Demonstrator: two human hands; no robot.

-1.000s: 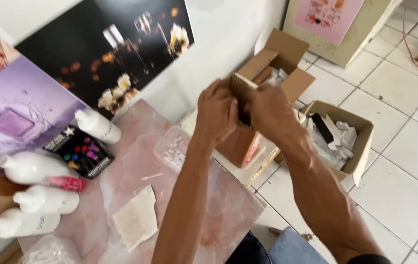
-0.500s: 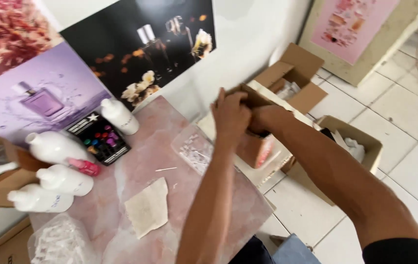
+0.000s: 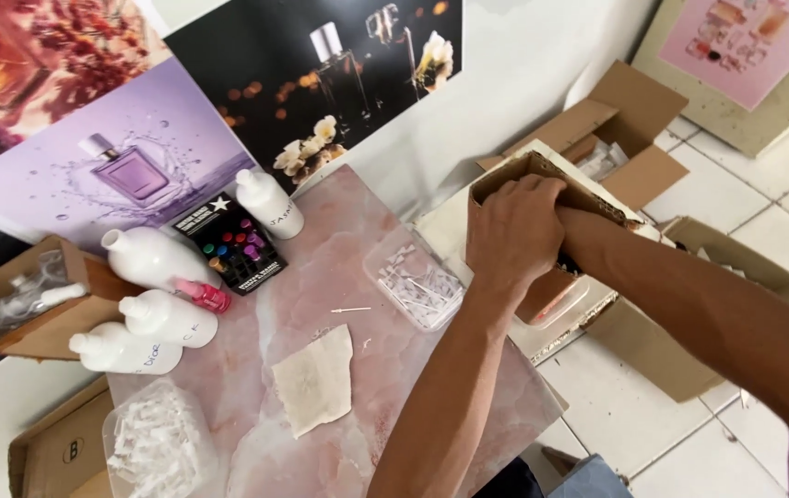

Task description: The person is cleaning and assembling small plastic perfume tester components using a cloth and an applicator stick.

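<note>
Compared with a moment earlier, both hands have dropped lower against the cardboard box (image 3: pixel 542 184): they were raised together above its rim, and now the left hand (image 3: pixel 514 235) lies flat over the near wall with its fingers curled down over the edge, clamped on the brown board. The right forearm runs into the box's open top, and the right hand is hidden inside, so I cannot tell whether it is closed or what it touches. The box sits just off the right edge of the pink marble-patterned table (image 3: pixel 321 277), beside another open carton (image 3: pixel 634 120) on the white tiled floor. The table is smooth and glossy. On it lie a clear plastic tub (image 3: pixel 418 281) of small white pieces close to the left wrist, a rough cream cloth (image 3: pixel 316 378), and four matte white squeeze bottles (image 3: pixel 150 258), rounded and soft-shouldered, one with a pink cap. A black card (image 3: pixel 233 244) with coloured dots lies between the bottles. A crinkled clear bag (image 3: pixel 150 443) of white bits sits at the near corner.
</note>
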